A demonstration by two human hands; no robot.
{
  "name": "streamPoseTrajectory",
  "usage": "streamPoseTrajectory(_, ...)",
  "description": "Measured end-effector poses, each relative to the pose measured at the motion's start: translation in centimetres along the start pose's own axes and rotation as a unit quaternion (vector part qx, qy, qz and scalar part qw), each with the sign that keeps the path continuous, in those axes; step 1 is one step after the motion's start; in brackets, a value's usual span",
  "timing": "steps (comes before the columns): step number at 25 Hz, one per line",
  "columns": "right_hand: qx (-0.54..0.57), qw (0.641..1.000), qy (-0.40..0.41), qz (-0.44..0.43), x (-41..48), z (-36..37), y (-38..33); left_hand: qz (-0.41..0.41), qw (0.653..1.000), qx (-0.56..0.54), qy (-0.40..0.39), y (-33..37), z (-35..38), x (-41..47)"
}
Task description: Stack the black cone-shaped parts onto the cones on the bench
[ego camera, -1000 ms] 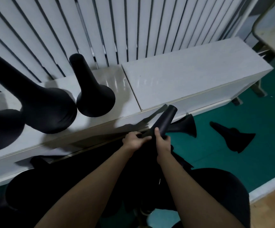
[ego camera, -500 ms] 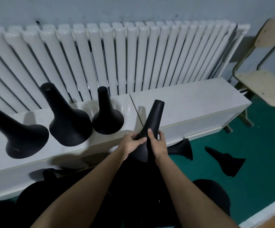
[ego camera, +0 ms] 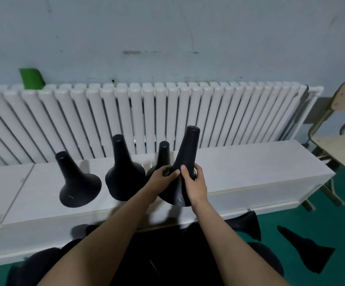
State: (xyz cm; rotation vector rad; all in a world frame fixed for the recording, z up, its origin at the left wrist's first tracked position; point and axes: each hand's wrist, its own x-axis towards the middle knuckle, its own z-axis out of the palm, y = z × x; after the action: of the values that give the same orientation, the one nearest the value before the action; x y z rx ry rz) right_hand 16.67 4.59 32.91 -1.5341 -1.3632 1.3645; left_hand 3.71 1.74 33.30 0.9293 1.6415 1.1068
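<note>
Both hands grip one black cone [ego camera: 186,153]: the left hand [ego camera: 163,174] curls round its neck, the right hand [ego camera: 194,182] clasps its flare. It tilts slightly, base over the bench [ego camera: 250,168], just before the rightmost standing cone [ego camera: 163,153] of three. A radiator [ego camera: 208,112] stands behind.

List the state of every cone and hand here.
held cone: narrow end up, tilted, gripped by both hands
left hand: grips the held cone
right hand: grips the held cone
left bench cone: upright, untouched
middle bench cone: upright, untouched
right bench cone: upright, partly hidden
near floor cone: on its side
far floor cone: on its side
</note>
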Motion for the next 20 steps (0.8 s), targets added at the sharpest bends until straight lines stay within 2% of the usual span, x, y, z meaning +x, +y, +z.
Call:
streamPoseTrajectory(4,-0.009,0.999,-0.028,-0.027,-1.4,1.8,-3.2,0.011,0.999,-0.018,0.026,2.3,-3.0,-1.6)
streamPoseTrajectory(8,0.017,0.998,-0.040,-0.043,-1.5,3.5,-5.3,0.060,0.997,0.001,0.042,5.2,-5.6,-2.9)
streamPoseTrajectory(12,0.039,0.992,-0.094,-0.076,-3.0,4.3,-9.1,0.086,0.995,0.008,0.045,7.2,-8.4,-3.9)
streamPoseTrajectory(17,0.030,0.980,-0.133,-0.142,-2.8,6.8,-13.1,0.107,0.988,0.027,0.107,9.8,-11.9,-4.2)
streamPoseTrajectory(20,0.016,0.972,-0.156,-0.176,-2.0,8.9,-14.7,0.117,0.985,0.003,0.128,10.8,-14.2,-4.0)
